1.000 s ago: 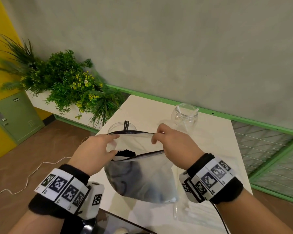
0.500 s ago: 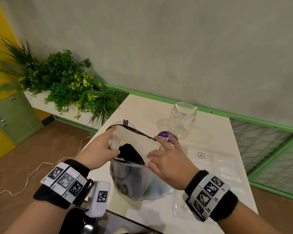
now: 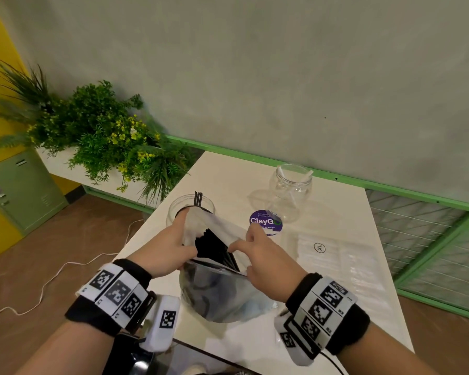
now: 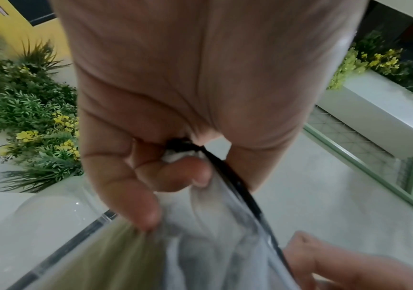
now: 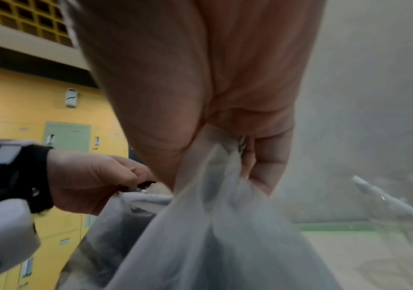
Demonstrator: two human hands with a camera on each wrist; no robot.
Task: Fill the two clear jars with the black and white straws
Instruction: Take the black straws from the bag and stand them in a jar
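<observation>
A clear plastic bag [image 3: 222,296] with a black zip rim stands open on the white table [image 3: 336,301], and a bundle of black straws [image 3: 214,246] shows in its mouth. My left hand [image 3: 173,247] pinches the bag's left rim [image 4: 200,162]. My right hand [image 3: 263,255] grips the right rim [image 5: 215,157]. Just behind the bag a clear jar [image 3: 191,207] holds a few black straws [image 3: 198,198]. A second clear jar [image 3: 291,192] at the back holds white straws.
A flat clear packet [image 3: 336,255] marked XL lies on the table's right side, and a purple round sticker [image 3: 266,223] sits near the far jar. Green plants [image 3: 106,139] fill a planter on the left. A white cable [image 3: 52,277] runs over the floor.
Both hands have pulled the bag's mouth wider and lowered it, so the black straws inside now show. The right hand moved nearer me along the rim.
</observation>
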